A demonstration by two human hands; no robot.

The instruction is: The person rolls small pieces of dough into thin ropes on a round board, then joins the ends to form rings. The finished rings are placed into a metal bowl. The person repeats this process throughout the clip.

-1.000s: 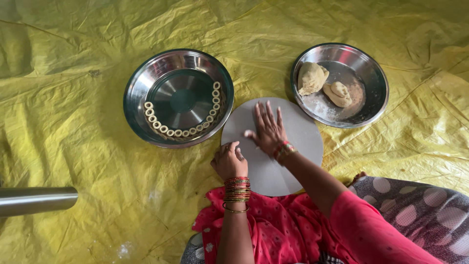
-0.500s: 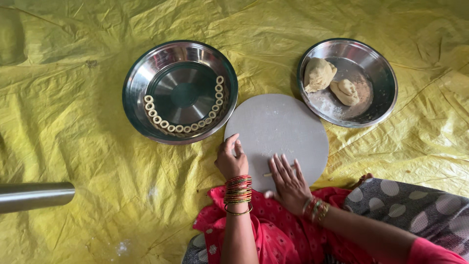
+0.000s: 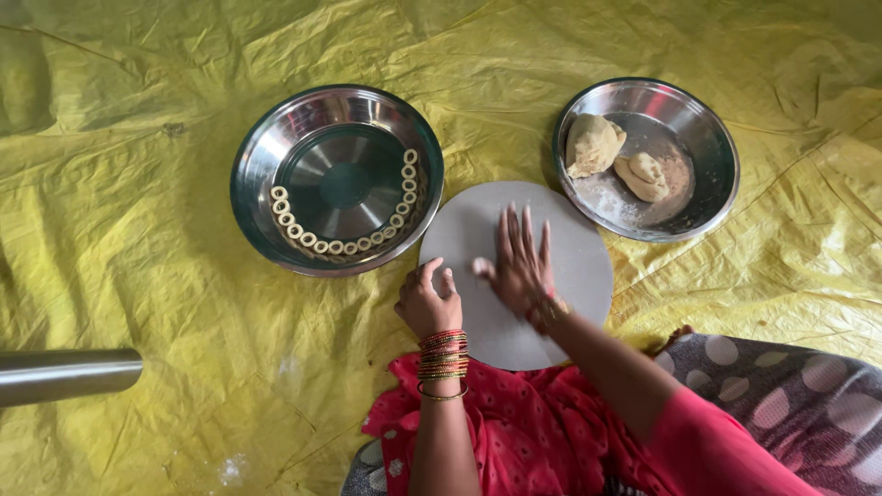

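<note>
A round grey board (image 3: 570,248) lies on the yellow sheet in front of me. My right hand (image 3: 520,264) lies flat on it, palm down with fingers together, pressing a thin piece of dough whose pale end (image 3: 480,266) shows by the thumb. At the board's left edge my left hand (image 3: 425,301) rests curled with the fingertips pinched; whether it holds dough I cannot tell. A steel bowl (image 3: 266,147) to the left holds a curved row of several small dough rings (image 3: 342,244). The steel bowl (image 3: 707,138) to the right holds two lumps of dough (image 3: 593,144).
A yellow plastic sheet (image 3: 138,239) covers the whole floor. A steel cylinder (image 3: 64,375) pokes in from the left edge. My red garment (image 3: 524,432) and a dotted grey cloth (image 3: 781,404) lie at the bottom.
My right hand slid back toward me over the board, then forward again to its middle, rolling the dough. The left hand stayed at the board's left edge.
</note>
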